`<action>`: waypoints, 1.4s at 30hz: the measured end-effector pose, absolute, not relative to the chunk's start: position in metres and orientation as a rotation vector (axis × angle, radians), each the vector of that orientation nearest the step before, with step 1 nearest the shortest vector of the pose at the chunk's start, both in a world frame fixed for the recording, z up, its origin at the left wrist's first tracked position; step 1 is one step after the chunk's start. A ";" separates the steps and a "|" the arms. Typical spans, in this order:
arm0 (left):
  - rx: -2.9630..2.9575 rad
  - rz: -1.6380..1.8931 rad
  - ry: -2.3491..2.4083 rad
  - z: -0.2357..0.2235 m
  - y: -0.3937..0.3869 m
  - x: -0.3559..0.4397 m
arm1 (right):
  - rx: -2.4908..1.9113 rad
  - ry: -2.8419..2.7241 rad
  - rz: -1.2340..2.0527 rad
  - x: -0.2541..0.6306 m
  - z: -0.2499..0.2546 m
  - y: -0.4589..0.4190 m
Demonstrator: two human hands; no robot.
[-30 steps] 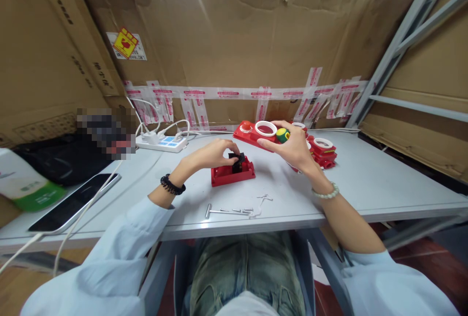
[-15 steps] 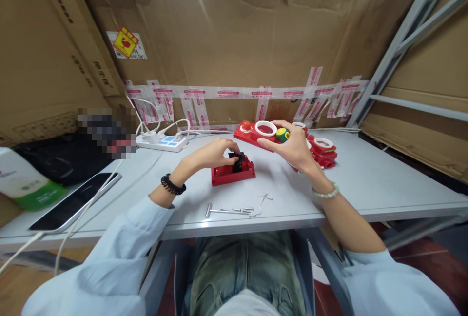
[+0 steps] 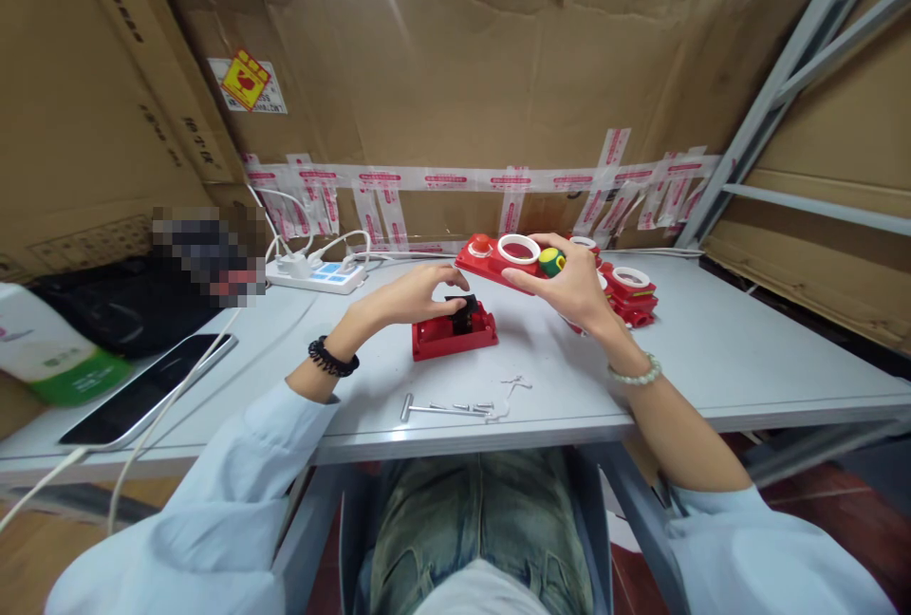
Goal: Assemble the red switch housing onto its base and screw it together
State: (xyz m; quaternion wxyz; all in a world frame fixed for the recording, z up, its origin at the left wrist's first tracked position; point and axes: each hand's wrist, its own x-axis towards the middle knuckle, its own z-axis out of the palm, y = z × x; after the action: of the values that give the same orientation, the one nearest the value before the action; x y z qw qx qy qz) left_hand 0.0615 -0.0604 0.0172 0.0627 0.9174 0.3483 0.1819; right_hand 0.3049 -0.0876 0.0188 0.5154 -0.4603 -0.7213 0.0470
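Note:
My right hand (image 3: pixel 578 288) grips a red cover panel (image 3: pixel 491 266) at its right end, thumb in front and fingers behind. The panel carries a red dome, a white ring (image 3: pixel 519 250) and a green-and-yellow knob (image 3: pixel 550 261), and it is held tilted above the table. My left hand (image 3: pixel 425 296) is open over a red open-topped housing (image 3: pixel 455 345), its thumb and fingers apart. A black part (image 3: pixel 462 309) stands inside the housing close to the thumb; whether the thumb touches it I cannot tell.
A T-handled tool (image 3: pixel 407 408), several screws (image 3: pixel 461 406) and a white string (image 3: pixel 513 385) lie near the front edge. More red ringed units (image 3: pixel 630 290) sit behind my right hand. A power strip (image 3: pixel 324 278) and a phone (image 3: pixel 146 397) are to the left. Cardboard (image 3: pixel 455 74) walls the back.
The fingers of my left hand have lifted and spread away from the black part, which stays in the housing. My right hand and the panel have hardly moved.

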 end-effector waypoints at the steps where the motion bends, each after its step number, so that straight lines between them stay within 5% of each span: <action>1: 2.771 0.590 1.064 0.020 -0.062 0.058 | -1.103 -1.734 0.121 0.305 0.019 -0.088; 6: 2.730 0.704 1.301 0.022 -0.074 0.010 | -1.108 -1.720 0.144 0.305 0.018 -0.088; 13: 2.381 0.349 1.847 -0.027 -0.071 -0.092 | -1.136 -1.727 0.131 0.306 0.017 -0.086; 21: 2.223 0.327 1.988 -0.040 -0.074 -0.118 | -1.138 -1.740 0.107 0.306 0.016 -0.085; 42: 2.499 0.903 1.109 0.011 -0.057 0.061 | -1.108 -1.713 0.109 0.306 0.019 -0.085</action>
State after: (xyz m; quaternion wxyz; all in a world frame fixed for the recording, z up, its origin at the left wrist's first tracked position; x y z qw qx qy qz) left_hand 0.0611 -0.0573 0.0112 0.1307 0.8605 0.3817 0.3111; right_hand 0.3061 -0.0855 0.0186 0.5221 -0.4626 -0.7151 0.0456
